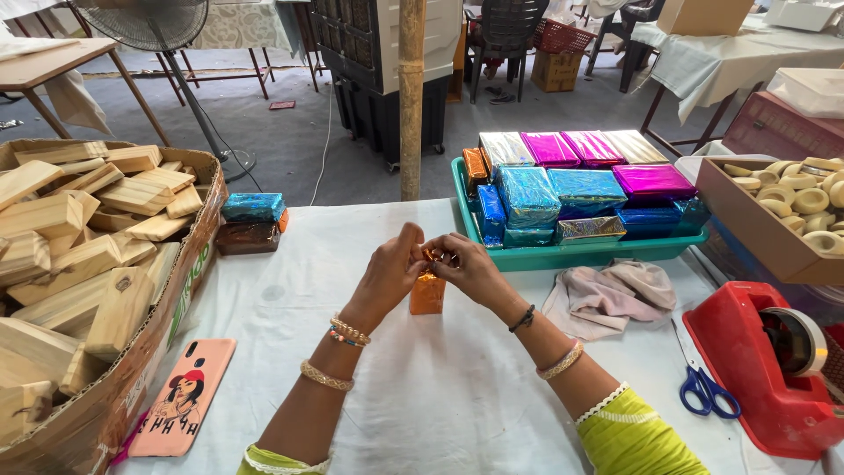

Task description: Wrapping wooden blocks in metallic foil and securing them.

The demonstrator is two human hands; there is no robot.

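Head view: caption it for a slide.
Both hands fold orange foil around an upright block on a white-covered table.

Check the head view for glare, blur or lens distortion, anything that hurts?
Head view: even, soft daylight with faint shadows under the left hand and right hand; specular glare on the foil-wrapped blocks in the teal tray and on the orange foil block both hands pinch; focus sharp throughout; wide-angle bowing at the edges, seen on the cardboard box of wooden blocks.
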